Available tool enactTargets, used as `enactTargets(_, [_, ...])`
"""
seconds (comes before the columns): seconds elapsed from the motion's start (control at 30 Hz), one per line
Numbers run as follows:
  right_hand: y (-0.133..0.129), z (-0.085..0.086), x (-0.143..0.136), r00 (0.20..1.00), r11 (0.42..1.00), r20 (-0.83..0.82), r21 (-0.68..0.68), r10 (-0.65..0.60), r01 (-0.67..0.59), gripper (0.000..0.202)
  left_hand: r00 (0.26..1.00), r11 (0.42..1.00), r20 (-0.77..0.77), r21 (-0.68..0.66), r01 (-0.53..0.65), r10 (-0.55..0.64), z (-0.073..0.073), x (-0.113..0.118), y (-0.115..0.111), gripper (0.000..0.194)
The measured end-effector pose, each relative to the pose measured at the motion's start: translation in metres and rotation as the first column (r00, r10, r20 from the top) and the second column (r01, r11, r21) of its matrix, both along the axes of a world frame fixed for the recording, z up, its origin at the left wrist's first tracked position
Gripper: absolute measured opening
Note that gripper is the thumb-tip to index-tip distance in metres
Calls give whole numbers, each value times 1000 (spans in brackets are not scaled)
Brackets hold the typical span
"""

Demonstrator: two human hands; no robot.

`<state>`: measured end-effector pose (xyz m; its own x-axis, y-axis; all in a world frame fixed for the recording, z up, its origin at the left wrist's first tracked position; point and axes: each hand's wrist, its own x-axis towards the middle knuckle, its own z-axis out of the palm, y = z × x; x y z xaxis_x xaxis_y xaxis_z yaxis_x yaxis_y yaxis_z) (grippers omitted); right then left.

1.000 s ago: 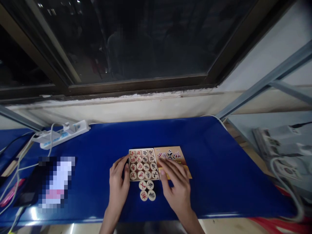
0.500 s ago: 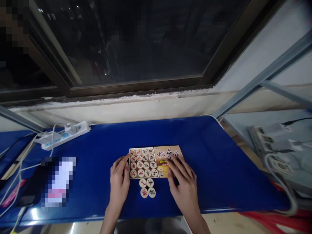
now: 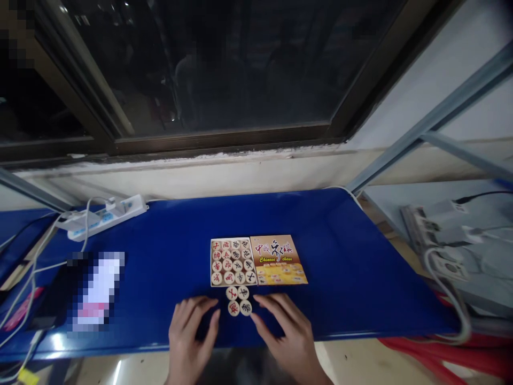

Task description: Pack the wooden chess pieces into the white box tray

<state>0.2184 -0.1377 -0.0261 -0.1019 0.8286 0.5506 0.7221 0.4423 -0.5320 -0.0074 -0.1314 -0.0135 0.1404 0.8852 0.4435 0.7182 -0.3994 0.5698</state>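
Note:
A shallow white box (image 3: 213,286) holds rows of round Chinese chess pieces (image 3: 227,266), red characters on the left and black on the right. Against its right side lies the printed Chinese chess lid (image 3: 280,262). Below the box, several loose chess pieces (image 3: 239,300) form a small square on the table. My left hand (image 3: 193,326) is just left of these loose pieces, thumb and fingers apart, holding nothing. On their other side, my right hand (image 3: 286,326) has its thumb and fingers spread, close to the black pieces; whether a fingertip touches one I cannot tell.
The blue table (image 3: 344,256) reaches back to the wall below a dark window. At its left are a white power strip (image 3: 108,218) with cables and a phone (image 3: 98,291) with a lit, blurred screen. A metal frame (image 3: 401,133) stands at the right.
Both hands have drawn back toward the front edge, the left off the box's side and the right off the lid. They now flank the loose pieces. The view has shifted slightly.

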Motion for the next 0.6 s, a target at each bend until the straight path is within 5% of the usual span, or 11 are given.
enactTargets(0.23, [0, -7, -6, 998, 998, 31, -45, 52, -50, 15, 976, 997, -202, -7, 80, -80, -13, 12, -12, 27])
enactTargets(0.6, [12, 5, -7, 993, 994, -50, 6, 109, -109, 24, 994, 993, 6, 44, 108, -108, 1, 18, 10, 28])
